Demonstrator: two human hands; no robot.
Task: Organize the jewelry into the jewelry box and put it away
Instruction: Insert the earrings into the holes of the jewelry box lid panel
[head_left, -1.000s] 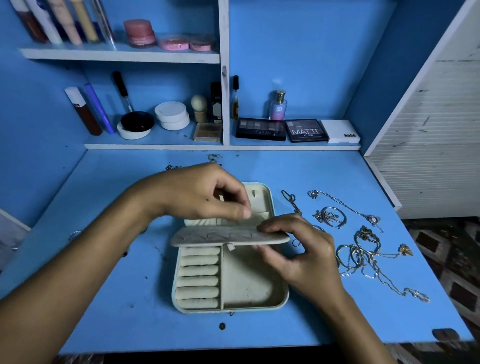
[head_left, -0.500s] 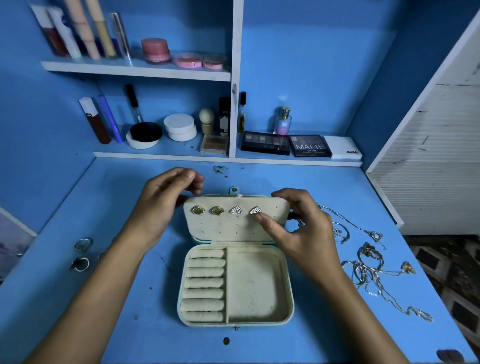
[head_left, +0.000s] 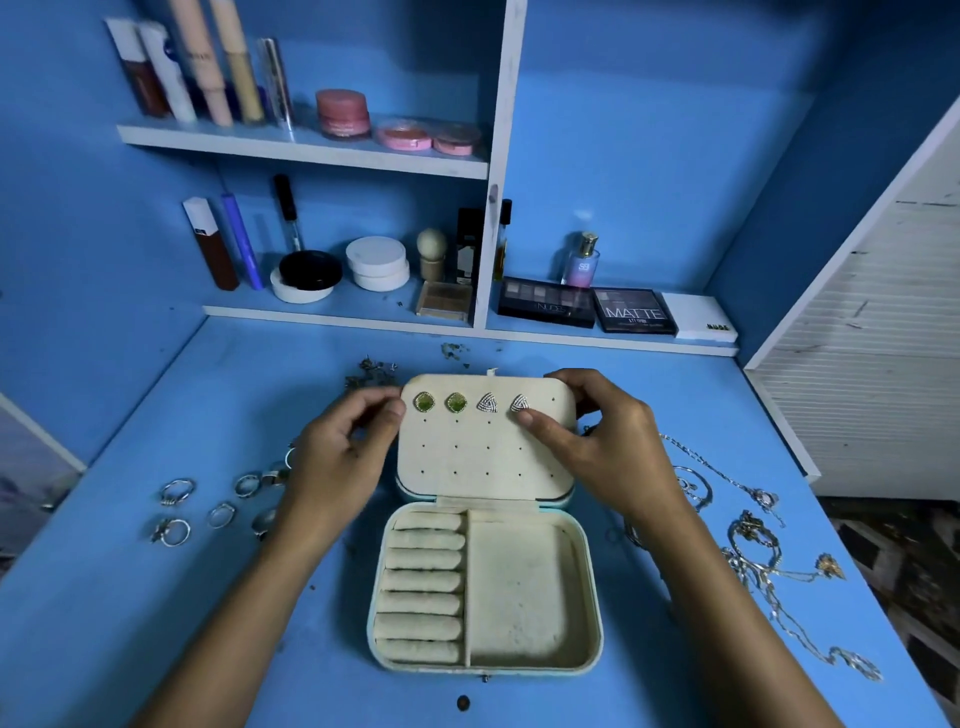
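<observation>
Two hands (head_left: 478, 457) hold the rounded, velvety earring panel (head_left: 485, 457).

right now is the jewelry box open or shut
Open. The jewelry box lies flat with its ring rolls and side compartment exposed; both hands, left hand and right hand, hold up the earring panel.

Rings (head_left: 208, 506) left of box (head_left: 485, 587); necklaces (head_left: 758, 545) right.

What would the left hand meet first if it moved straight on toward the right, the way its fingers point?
Probably the earring panel itself: the left hand has its fingertips at the panel's left edge, beside the nearest green earring. Whether they already touch it is unclear.
</observation>
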